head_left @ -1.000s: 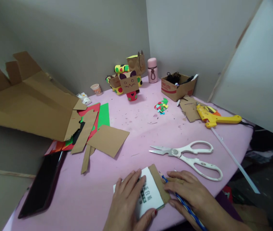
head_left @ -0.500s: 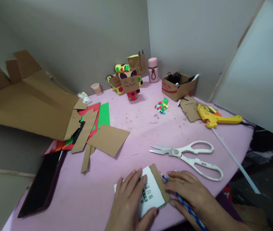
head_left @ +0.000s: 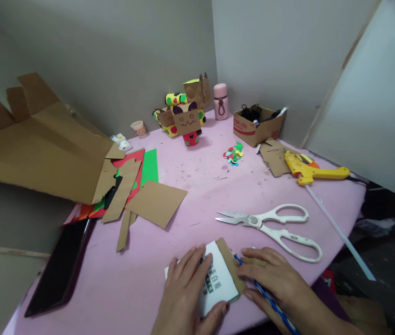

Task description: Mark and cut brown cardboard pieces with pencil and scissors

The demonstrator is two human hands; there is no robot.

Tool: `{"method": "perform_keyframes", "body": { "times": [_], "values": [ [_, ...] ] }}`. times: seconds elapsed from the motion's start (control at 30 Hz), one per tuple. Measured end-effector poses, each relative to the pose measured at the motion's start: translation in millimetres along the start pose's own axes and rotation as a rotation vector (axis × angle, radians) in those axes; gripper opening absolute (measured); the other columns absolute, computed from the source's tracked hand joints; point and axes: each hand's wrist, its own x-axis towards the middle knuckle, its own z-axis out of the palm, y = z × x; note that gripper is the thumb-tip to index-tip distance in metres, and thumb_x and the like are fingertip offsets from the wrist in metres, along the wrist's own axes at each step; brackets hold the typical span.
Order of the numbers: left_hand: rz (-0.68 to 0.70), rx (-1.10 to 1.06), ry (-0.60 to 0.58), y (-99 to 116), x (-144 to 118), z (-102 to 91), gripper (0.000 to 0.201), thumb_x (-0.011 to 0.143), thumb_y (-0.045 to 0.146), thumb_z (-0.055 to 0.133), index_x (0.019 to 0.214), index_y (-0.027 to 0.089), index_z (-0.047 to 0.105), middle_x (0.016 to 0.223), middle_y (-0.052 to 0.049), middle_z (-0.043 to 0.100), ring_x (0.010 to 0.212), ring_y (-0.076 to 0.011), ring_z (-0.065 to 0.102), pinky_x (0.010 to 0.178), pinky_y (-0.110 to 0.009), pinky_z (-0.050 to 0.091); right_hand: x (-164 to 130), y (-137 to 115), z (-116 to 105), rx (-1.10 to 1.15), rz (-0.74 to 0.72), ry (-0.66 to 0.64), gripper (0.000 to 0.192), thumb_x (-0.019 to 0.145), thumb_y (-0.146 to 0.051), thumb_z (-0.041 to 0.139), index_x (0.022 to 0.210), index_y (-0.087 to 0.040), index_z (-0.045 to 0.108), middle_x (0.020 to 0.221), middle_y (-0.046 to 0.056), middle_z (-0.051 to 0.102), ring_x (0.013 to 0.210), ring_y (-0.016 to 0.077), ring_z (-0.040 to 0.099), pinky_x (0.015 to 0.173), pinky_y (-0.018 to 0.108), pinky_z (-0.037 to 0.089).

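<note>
Left hand (head_left: pixel 187 288) flat, fingers spread, pinning white printed card (head_left: pixel 218 284) on cardboard strip (head_left: pixel 231 265) at near tabletop (head_left: pixel 197 186) edge. Right hand (head_left: pixel 274 279) grips blue pencil (head_left: pixel 270 302), tip at strip edge. Risk: card slipping under light pressure, skewing traced line.

I see white scissors (head_left: pixel 270 228) at centre-right, a yellow glue gun (head_left: pixel 309 171) at two o'clock, cardboard figures (head_left: pixel 185 116) at twelve.
</note>
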Motion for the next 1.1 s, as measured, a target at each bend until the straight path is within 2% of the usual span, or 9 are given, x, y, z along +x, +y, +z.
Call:
{"method": "perform_keyframes", "body": {
  "times": [0.53,0.73,0.9,1.0,1.1],
  "values": [
    [0.022,0.017,0.004,-3,0,0.8,0.067,0.078,0.040,0.054,0.138,0.021,0.032,0.137,-0.015,0.047,0.122,-0.0349,0.045,0.093,-0.060,0.040,0,0,-2,-0.010,0.012,-0.049,0.024,0.072,-0.014,0.060,0.091,-0.027,0.063,0.096,0.002,0.075,0.096,0.0214,0.065,0.082,0.032,0.048],
    [0.007,0.011,-0.022,-1,0,-1.3,0.064,0.080,0.039,0.052,0.137,0.020,0.031,0.138,-0.015,0.046,0.124,-0.0350,0.043,0.091,-0.063,0.040,-2,2,1,0.028,0.007,-0.002,0.023,0.074,-0.014,0.059,0.092,-0.027,0.062,0.096,0.003,0.075,0.095,0.0217,0.065,0.082,0.033,0.047],
    [0.015,0.000,-0.019,-1,0,-0.9,0.063,0.081,0.039,0.051,0.137,0.021,0.030,0.139,-0.015,0.045,0.124,-0.0340,0.043,0.091,-0.063,0.040,-1,-1,-4,0.044,0.011,-0.022,0.023,0.074,-0.016,0.060,0.094,-0.027,0.062,0.093,0.001,0.075,0.095,0.0220,0.064,0.082,0.034,0.046],
    [0.004,-0.016,-0.014,-1,0,0.1,0.063,0.080,0.039,0.052,0.137,0.021,0.031,0.138,-0.015,0.046,0.124,-0.0339,0.043,0.093,-0.061,0.039,5,-6,-10,0.086,0.057,-0.082,0.019,0.080,-0.020,0.056,0.097,-0.025,0.061,0.093,0.003,0.073,0.094,0.0219,0.063,0.081,0.035,0.047],
    [0.005,-0.022,-0.013,0,1,-1.8,0.063,0.080,0.039,0.052,0.136,0.021,0.032,0.137,-0.015,0.046,0.123,-0.0345,0.044,0.091,-0.063,0.040,15,-12,-12,0.171,0.175,-0.082,0.018,0.086,-0.021,0.047,0.098,-0.024,0.059,0.090,0.003,0.071,0.085,0.0191,0.065,0.075,0.031,0.050]
  ]
}}
